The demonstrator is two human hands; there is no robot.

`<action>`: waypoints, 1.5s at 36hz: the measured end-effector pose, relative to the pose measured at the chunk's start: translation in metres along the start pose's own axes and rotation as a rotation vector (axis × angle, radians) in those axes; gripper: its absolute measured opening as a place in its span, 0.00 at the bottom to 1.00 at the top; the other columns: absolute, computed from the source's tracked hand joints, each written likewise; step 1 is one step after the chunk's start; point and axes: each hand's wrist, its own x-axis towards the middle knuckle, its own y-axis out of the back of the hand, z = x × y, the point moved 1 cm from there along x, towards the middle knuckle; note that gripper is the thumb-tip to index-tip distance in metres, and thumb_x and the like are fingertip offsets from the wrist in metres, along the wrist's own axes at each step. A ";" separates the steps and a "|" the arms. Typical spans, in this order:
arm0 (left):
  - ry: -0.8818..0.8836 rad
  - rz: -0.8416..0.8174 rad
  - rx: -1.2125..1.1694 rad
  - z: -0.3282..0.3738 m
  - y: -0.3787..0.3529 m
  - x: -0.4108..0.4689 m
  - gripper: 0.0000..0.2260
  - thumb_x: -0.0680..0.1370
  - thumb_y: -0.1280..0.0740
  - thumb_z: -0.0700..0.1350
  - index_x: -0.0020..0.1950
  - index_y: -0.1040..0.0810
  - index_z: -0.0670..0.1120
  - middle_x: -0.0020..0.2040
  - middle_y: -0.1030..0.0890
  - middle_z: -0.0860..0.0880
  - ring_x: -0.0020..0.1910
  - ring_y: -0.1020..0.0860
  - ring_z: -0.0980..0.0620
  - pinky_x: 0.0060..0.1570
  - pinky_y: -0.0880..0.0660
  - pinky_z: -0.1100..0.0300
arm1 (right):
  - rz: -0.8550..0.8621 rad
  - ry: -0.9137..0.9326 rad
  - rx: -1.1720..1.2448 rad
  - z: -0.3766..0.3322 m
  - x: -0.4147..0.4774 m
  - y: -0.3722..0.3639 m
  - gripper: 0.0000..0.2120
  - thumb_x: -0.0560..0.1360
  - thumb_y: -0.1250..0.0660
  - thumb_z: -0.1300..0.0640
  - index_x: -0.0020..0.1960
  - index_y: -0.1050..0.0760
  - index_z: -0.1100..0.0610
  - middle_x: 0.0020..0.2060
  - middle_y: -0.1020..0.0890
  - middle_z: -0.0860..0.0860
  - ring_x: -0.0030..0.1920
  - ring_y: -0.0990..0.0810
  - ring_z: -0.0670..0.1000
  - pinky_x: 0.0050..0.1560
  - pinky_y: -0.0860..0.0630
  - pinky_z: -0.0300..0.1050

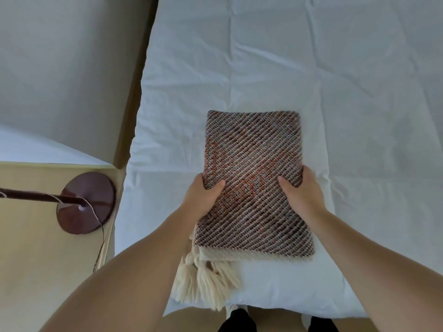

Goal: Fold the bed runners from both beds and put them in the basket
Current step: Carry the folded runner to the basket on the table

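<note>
A woven bed runner (254, 164) in brown, cream and orange lies folded into a thick rectangle near the foot of the white bed (263, 56). Cream tassels (206, 281) hang from its near left corner. My left hand (203, 197) grips the runner's left edge, thumb on top and fingers underneath. On the opposite edge my right hand (299, 190) holds it the same way. No basket is in view.
A dark red round lamp base (86, 202) with its pole and cord stands on the pale floor (36, 259) to the left of the bed. Another white bed (36, 147) shows at the far left, beside a wall. My feet are at the bed's foot.
</note>
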 end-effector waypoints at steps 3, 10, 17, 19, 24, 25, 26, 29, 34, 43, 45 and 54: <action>-0.007 -0.039 -0.118 0.011 0.006 -0.001 0.25 0.75 0.33 0.58 0.67 0.33 0.48 0.58 0.23 0.50 0.54 0.23 0.48 0.58 0.25 0.49 | -0.014 0.015 -0.015 -0.008 -0.004 0.009 0.25 0.76 0.36 0.46 0.70 0.37 0.50 0.62 0.23 0.51 0.61 0.24 0.56 0.64 0.28 0.55; -0.233 0.008 0.027 0.068 0.019 -0.038 0.18 0.79 0.36 0.52 0.66 0.33 0.48 0.51 0.25 0.54 0.49 0.24 0.52 0.53 0.26 0.54 | 0.048 0.033 -0.073 -0.039 -0.040 0.048 0.23 0.79 0.39 0.48 0.72 0.37 0.51 0.61 0.22 0.52 0.59 0.23 0.56 0.60 0.27 0.51; -0.413 -0.042 0.069 0.152 0.027 -0.109 0.18 0.79 0.37 0.51 0.67 0.34 0.49 0.52 0.25 0.54 0.50 0.24 0.51 0.52 0.27 0.54 | 0.191 0.026 -0.010 -0.058 -0.101 0.142 0.22 0.79 0.39 0.49 0.71 0.36 0.51 0.60 0.22 0.51 0.57 0.22 0.55 0.57 0.27 0.49; -0.458 -0.072 0.061 0.180 0.024 -0.134 0.18 0.79 0.37 0.51 0.68 0.34 0.49 0.53 0.24 0.53 0.51 0.23 0.50 0.54 0.26 0.53 | 0.242 0.029 0.018 -0.061 -0.121 0.174 0.21 0.79 0.39 0.49 0.71 0.36 0.51 0.59 0.22 0.50 0.54 0.22 0.53 0.53 0.27 0.46; -0.627 -0.138 0.046 0.260 -0.001 -0.207 0.18 0.79 0.37 0.51 0.68 0.34 0.49 0.54 0.24 0.54 0.50 0.24 0.52 0.54 0.27 0.55 | 0.411 0.031 0.065 -0.058 -0.176 0.272 0.21 0.79 0.39 0.49 0.71 0.36 0.51 0.59 0.21 0.50 0.56 0.22 0.54 0.53 0.27 0.46; -0.657 -0.153 0.044 0.275 -0.009 -0.223 0.18 0.79 0.37 0.51 0.68 0.34 0.49 0.53 0.25 0.54 0.51 0.24 0.53 0.54 0.27 0.55 | 0.447 0.026 0.068 -0.054 -0.188 0.292 0.21 0.79 0.39 0.49 0.71 0.36 0.51 0.60 0.22 0.51 0.56 0.22 0.54 0.54 0.27 0.47; -0.693 -0.170 0.044 0.290 -0.018 -0.240 0.18 0.79 0.37 0.50 0.67 0.33 0.49 0.53 0.25 0.54 0.51 0.25 0.53 0.55 0.27 0.55 | 0.486 0.022 0.074 -0.050 -0.200 0.312 0.22 0.79 0.40 0.48 0.71 0.36 0.51 0.61 0.22 0.51 0.57 0.22 0.55 0.56 0.27 0.47; -0.799 -0.232 0.044 0.336 -0.050 -0.291 0.17 0.79 0.36 0.50 0.67 0.33 0.49 0.54 0.23 0.53 0.51 0.24 0.52 0.54 0.28 0.55 | 0.610 0.003 0.106 -0.032 -0.240 0.373 0.23 0.79 0.40 0.48 0.72 0.38 0.51 0.63 0.24 0.51 0.60 0.24 0.55 0.61 0.28 0.50; -1.006 -0.349 0.076 0.400 -0.120 -0.387 0.17 0.79 0.36 0.49 0.67 0.33 0.48 0.55 0.24 0.53 0.51 0.25 0.53 0.52 0.30 0.58 | 0.837 0.012 0.207 0.023 -0.314 0.469 0.21 0.78 0.37 0.50 0.70 0.34 0.52 0.61 0.22 0.49 0.59 0.24 0.53 0.62 0.27 0.52; -1.215 -0.542 0.128 0.459 -0.264 -0.542 0.19 0.79 0.36 0.50 0.69 0.33 0.49 0.59 0.24 0.51 0.58 0.25 0.50 0.61 0.30 0.54 | 1.124 -0.032 0.322 0.147 -0.437 0.594 0.20 0.78 0.35 0.52 0.69 0.32 0.53 0.54 0.23 0.45 0.56 0.23 0.50 0.57 0.30 0.42; -1.248 -0.597 0.131 0.467 -0.298 -0.576 0.18 0.79 0.36 0.49 0.68 0.32 0.49 0.57 0.23 0.52 0.57 0.25 0.50 0.59 0.30 0.55 | 1.164 -0.050 0.339 0.177 -0.459 0.618 0.20 0.78 0.35 0.51 0.69 0.32 0.52 0.58 0.22 0.49 0.58 0.23 0.52 0.60 0.30 0.44; -1.334 -0.858 0.083 0.492 -0.415 -0.690 0.12 0.79 0.35 0.45 0.62 0.30 0.52 0.53 0.22 0.56 0.52 0.24 0.55 0.52 0.30 0.59 | 1.338 -0.163 0.372 0.273 -0.542 0.697 0.21 0.77 0.35 0.51 0.69 0.33 0.50 0.57 0.21 0.49 0.56 0.22 0.51 0.60 0.27 0.49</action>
